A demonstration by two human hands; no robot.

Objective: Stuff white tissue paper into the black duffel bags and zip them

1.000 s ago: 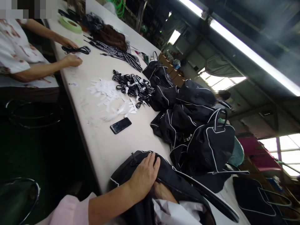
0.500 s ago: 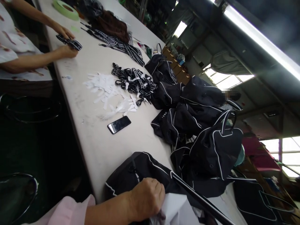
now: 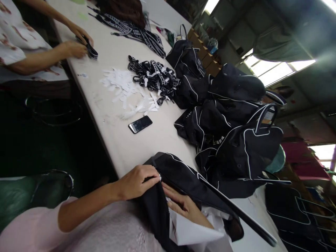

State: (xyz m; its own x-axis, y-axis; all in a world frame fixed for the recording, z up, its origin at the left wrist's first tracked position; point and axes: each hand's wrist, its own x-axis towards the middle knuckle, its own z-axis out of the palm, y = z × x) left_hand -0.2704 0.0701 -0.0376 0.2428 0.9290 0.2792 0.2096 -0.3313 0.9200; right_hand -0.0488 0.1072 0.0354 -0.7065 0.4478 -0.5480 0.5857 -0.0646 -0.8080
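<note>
A black bag (image 3: 181, 173) with white piping lies at the near edge of the table, its zipped opening spread apart. My left hand (image 3: 143, 180) comes from the lower left and pinches the edge of that opening, thumb against fingers. Just right of it, my right hand (image 3: 186, 206) reaches into the opening with its fingers stretched out, the tips close to the zipper edge. White paper-like sheet (image 3: 194, 231) sticks out of the bag and covers part of my right wrist. A long black strip with white edging (image 3: 238, 211) runs across the bag towards the lower right.
More black bags (image 3: 236, 122) are heaped at the right. A phone (image 3: 140, 124), white strips (image 3: 120, 85) and a pile of patterned black straps (image 3: 157, 77) lie on the table (image 3: 115, 147). At the upper left, a co-worker's hands (image 3: 76, 49) hold a strap. Stools stand beside the table.
My left hand has shifted left and up to the bag's opening edge. My right hand has come into view inside the opening. The view has turned, and the co-worker's hands have moved slightly.
</note>
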